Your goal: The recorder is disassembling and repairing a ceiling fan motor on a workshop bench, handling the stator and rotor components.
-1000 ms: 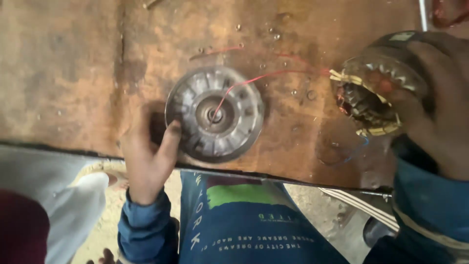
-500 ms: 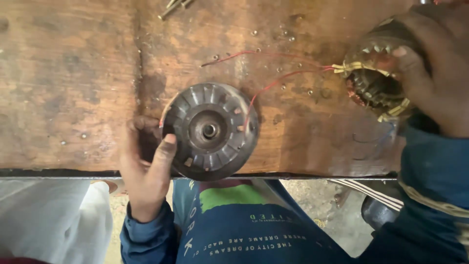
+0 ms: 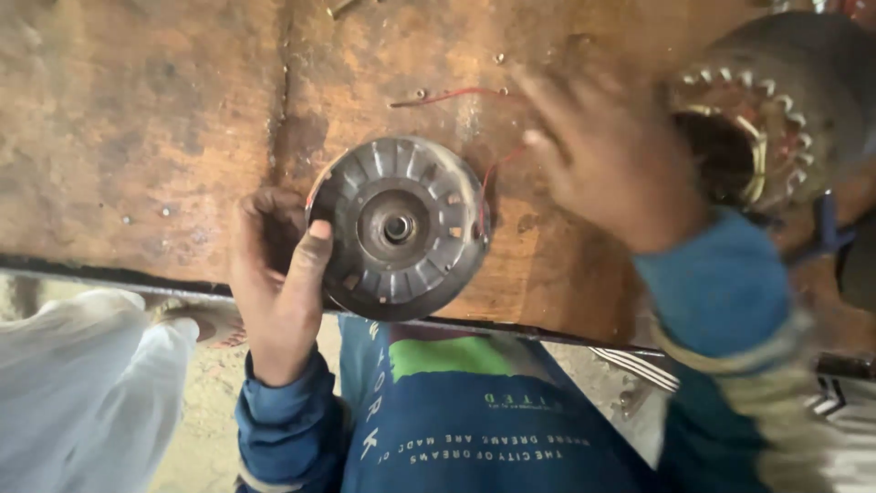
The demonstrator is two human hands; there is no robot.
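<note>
While lying flat on the wooden bench (image 3: pixel 137 137), close to its near edge, grey finned motor cover (image 3: pixel 399 228) faces up, round, so no long axis to speak of, only a central hub with its hole pointing at the camera. Gripped at the cover's left rim by the left hand (image 3: pixel 278 274): thumb pressed on the top face, fingers curled under and behind the edge. Right of the cover and a little farther from the near edge, right hand (image 3: pixel 607 155) above the wood, fingers spread and holding nothing (blurred, so exact pose unclear). Thin red wire (image 3: pixel 493 169) running from the cover's right side. Farther right again, wound stator (image 3: pixel 776 119) in its housing, well apart from the cover.
</note>
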